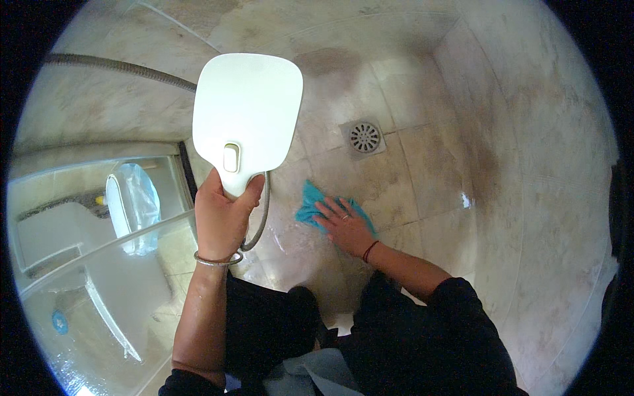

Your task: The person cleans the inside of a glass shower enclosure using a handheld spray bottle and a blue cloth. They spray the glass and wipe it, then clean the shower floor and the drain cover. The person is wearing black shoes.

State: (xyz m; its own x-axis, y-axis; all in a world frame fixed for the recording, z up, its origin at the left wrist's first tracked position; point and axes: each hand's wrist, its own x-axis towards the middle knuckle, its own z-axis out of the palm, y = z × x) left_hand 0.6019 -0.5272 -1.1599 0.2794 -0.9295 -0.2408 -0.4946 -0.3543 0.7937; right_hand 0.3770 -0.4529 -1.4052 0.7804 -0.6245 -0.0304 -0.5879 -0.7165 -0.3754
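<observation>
My left hand [224, 218] grips the handle of a white hand-held shower head [247, 106], its back and a small oval button facing up. A grey flexible shower hose [262, 218] hangs behind that wrist. Lower and to the right, my right hand [346, 222] lies spread on a turquoise cloth [311, 200], pressing it flat against the wet tiled floor [376, 185]. Part of the cloth is hidden under the palm. Whether the fingers pinch any of it cannot be made out. Whether water leaves the shower head is hidden from this side.
A round slotted floor drain [365, 137] sits beyond the cloth. Tiled walls [550, 148] rise at the right and far side. At the left stands a glass shower panel [114, 242], with a bin lined with a clear bag [133, 203] behind it. The hose [124, 68] crosses the upper left.
</observation>
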